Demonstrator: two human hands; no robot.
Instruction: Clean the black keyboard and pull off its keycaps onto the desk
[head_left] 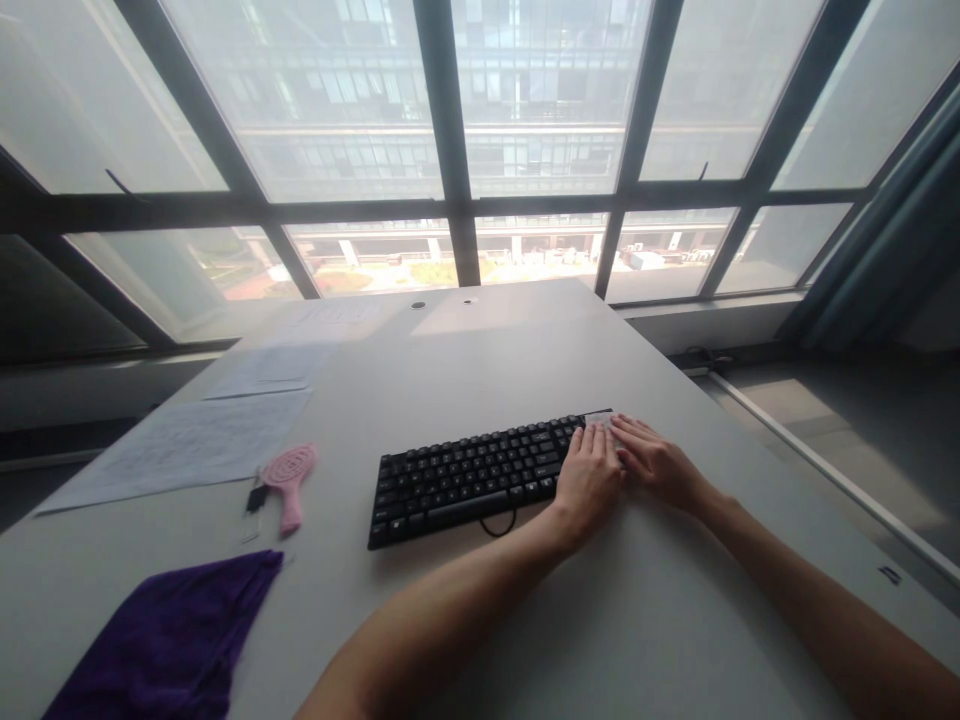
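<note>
A black keyboard [472,478] lies at a slant on the white table, its keys facing up. Flat over its right end rests my left hand [592,475], fingers stretched out and close together. My right hand [656,462] comes in from the right, its outstretched fingertips beside the left ones at the keyboard's right edge. Under and just ahead of the fingertips shows a small whitish, thin piece [598,419], perhaps tissue; the hands cover most of it. A loop of black cable [501,531] sticks out below the keyboard's front edge.
Left of the keyboard are a pink handheld fan-shaped item [291,475] with a black tag [257,498], and a purple cloth bag [176,630]. Printed sheets [180,440] lie along the table's left edge. A small dark object [890,575] is at far right. Windows stand behind the table.
</note>
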